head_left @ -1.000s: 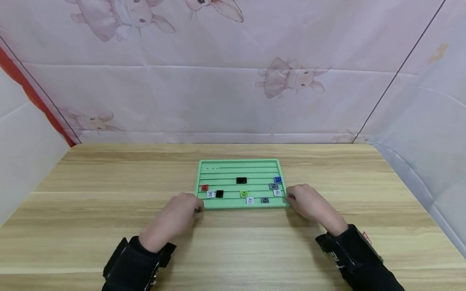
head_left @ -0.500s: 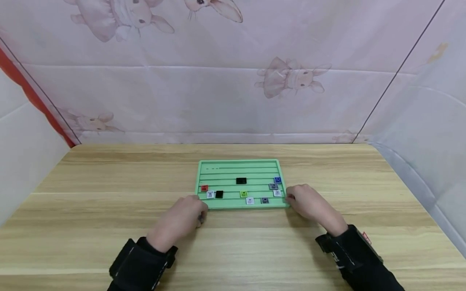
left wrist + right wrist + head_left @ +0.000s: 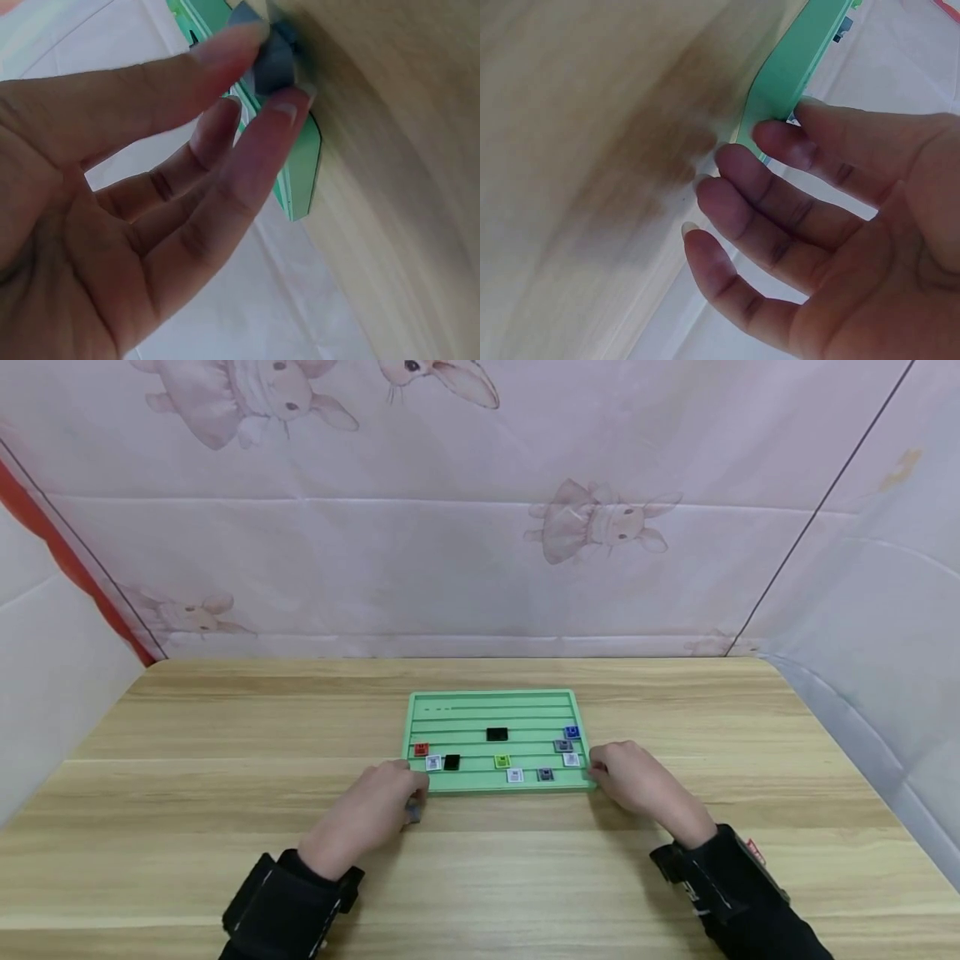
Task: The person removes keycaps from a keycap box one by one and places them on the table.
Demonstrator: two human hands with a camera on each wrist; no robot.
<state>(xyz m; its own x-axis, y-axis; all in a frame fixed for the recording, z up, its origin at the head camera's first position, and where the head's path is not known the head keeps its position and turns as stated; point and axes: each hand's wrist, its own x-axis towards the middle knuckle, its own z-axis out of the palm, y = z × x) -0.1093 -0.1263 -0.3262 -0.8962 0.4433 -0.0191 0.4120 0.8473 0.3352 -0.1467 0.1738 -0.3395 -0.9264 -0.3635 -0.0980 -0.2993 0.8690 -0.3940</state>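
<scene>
- Left hand (image 3: 363, 820) has shifted slightly to the right and toward the person since the earliest frame; the grey piece (image 3: 413, 812) at its fingertips now shows more plainly below the near left corner of the green tray (image 3: 491, 693).
- The right hand (image 3: 637, 779) stays at the tray's near right corner, and the tray lies essentially where it was, flat on the tabletop (image 3: 487, 877).
- Significance, as a judgement: the piece appears held outside the tray, not seated among the red tile (image 3: 421, 749), the yellow-green tile (image 3: 502, 762) and the others in its rows.
- Head view: overall layout; the backs of the hands hide most finger contacts.
- Left wrist view: thumb and a fingertip pinch the grey piece, blurred; whether it is single, or touches the tabletop, cannot be told.
- Right wrist view: thumb and forefinger narrowly grip the tray's corner, the remaining fingers loosely bent.
</scene>
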